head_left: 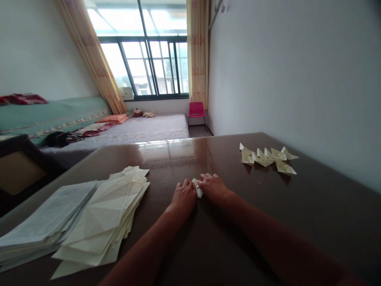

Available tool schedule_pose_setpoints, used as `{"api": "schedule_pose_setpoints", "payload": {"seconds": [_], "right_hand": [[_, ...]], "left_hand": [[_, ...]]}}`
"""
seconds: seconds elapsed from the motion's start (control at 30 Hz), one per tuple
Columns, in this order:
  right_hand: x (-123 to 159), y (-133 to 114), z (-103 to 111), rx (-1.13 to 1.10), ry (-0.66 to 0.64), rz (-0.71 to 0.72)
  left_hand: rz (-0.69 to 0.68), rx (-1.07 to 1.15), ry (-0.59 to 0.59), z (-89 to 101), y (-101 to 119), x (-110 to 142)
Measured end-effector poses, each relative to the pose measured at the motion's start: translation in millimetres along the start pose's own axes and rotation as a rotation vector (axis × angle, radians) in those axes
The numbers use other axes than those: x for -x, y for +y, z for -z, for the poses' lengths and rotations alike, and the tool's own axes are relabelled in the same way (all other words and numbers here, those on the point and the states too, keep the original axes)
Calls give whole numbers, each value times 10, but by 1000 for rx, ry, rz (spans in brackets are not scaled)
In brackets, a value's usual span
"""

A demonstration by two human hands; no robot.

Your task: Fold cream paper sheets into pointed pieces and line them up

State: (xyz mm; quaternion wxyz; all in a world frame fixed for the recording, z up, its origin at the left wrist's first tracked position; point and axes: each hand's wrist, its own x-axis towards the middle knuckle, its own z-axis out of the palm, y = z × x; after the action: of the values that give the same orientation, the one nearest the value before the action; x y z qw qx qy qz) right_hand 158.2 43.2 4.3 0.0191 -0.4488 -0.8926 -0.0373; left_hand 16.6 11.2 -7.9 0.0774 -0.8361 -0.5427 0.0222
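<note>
Both my hands rest on a glossy dark brown table [268,222], close together near its middle. My left hand [183,195] and my right hand [212,186] have their fingers curled and pressed onto a small folded piece of cream paper [198,188] that pokes out between them. Most of that paper is hidden under the fingers.
A fanned stack of cream paper sheets [104,216] lies at the left, beside a pile of printed sheets [44,222]. Several folded paper shapes [269,158] sit at the far right of the table near the wall. Beyond the table are a bed [133,129] and a red chair [197,110].
</note>
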Motion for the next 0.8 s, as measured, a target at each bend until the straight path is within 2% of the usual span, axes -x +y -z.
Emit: {"api": "schedule_pose_setpoints", "payload": {"seconds": [0.13, 0.4, 0.6, 0.73, 0.8], "right_hand": [[92, -119, 73, 22, -121, -20], [106, -102, 74, 50, -248, -118], [74, -118, 49, 43, -181, -81], [7, 55, 2, -39, -26, -146], [-31, 164, -41, -116, 6, -162]], "left_hand": [[-2, -3, -13, -14, 32, 18], [40, -45, -15, 7, 44, 94], [66, -54, -23, 79, 13, 87], [84, 18, -43, 116, -66, 72], [94, 62, -25, 111, -109, 65]]}}
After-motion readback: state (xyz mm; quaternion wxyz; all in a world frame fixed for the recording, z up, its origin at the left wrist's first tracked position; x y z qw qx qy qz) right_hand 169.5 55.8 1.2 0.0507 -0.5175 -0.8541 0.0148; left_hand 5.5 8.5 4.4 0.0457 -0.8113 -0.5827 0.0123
